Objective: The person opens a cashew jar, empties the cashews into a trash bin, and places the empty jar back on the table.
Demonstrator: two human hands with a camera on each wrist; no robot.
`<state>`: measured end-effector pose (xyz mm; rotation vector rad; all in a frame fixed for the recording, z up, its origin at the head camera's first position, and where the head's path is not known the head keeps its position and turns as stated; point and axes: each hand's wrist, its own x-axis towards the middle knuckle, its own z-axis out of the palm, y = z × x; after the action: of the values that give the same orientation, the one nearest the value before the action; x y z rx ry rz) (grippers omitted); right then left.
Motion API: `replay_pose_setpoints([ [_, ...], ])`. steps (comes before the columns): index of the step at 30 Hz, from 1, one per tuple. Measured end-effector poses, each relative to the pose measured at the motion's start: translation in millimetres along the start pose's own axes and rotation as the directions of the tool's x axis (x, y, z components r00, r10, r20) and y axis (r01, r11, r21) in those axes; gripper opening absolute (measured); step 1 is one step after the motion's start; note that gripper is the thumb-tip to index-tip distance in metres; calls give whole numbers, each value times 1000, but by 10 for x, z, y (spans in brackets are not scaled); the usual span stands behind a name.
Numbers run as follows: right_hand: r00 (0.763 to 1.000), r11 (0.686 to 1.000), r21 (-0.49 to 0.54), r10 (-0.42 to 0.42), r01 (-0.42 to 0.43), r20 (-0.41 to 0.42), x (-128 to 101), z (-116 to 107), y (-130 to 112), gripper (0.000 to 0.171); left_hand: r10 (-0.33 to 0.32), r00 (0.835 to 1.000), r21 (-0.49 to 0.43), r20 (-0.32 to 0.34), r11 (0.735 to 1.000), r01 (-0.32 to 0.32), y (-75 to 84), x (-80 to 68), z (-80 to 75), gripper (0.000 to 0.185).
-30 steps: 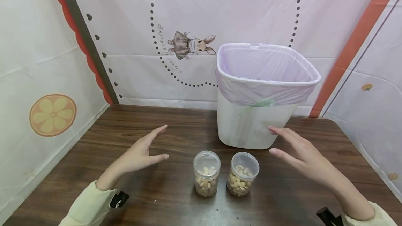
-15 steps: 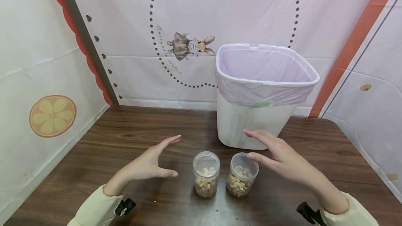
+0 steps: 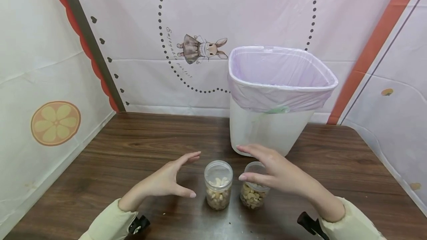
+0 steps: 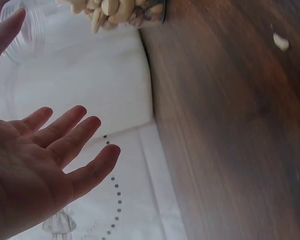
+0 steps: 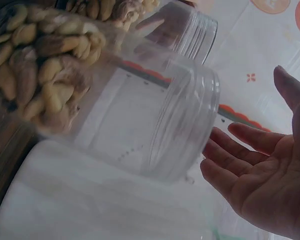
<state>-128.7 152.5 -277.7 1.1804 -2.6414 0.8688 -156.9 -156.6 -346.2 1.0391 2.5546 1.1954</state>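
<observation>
Two clear jars, each partly filled with cashews, stand upright side by side on the table: the left jar [image 3: 218, 197] and the right jar [image 3: 252, 196]. My left hand [image 3: 163, 182] is held in the air just left of the left jar, thumb and fingers spread apart. Over the right jar hovers my right hand [image 3: 283, 173], which hides part of its mouth in the head view. The right wrist view shows the near jar [image 5: 55, 75] with its threaded neck beside my fingertips [image 5: 212, 170]. Both hands hold nothing.
Behind the jars stands a white bin [image 3: 263, 132] with a purple liner [image 3: 283, 97] folded over its rim. A small pale crumb [image 4: 281, 42] lies on the brown wooden table [image 3: 133, 147]. Printed cloth [image 3: 133, 29] forms walls around it.
Both hands have moved inward toward the jars. The right hand has come left from beside the bin to over the right jar; the left hand has moved right. The jars have stayed put.
</observation>
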Motion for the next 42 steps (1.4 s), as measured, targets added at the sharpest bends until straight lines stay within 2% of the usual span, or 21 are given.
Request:
replay_pose_setpoints([
  [11, 993, 1000, -6, 5, -4, 116, 149, 126, -100, 74, 16, 998, -54, 60, 998, -13, 22, 81, 123, 92],
  [23, 981, 1000, -17, 20, -17, 194, 243, 266, -148, 77, 3, 996, -50, 94, 999, 1, 82, 147, 231, 89],
  [31, 977, 996, -83, 49, -32, 206, 295, 347, -158, 72, -36, 992, -90, 121, 995, 48, 95, 189, 300, 81],
  [42, 981, 995, -85, 68, -53, 184, 326, 440, -183, 72, -58, 990, -67, 127, 995, 67, 89, 222, 393, 85],
])
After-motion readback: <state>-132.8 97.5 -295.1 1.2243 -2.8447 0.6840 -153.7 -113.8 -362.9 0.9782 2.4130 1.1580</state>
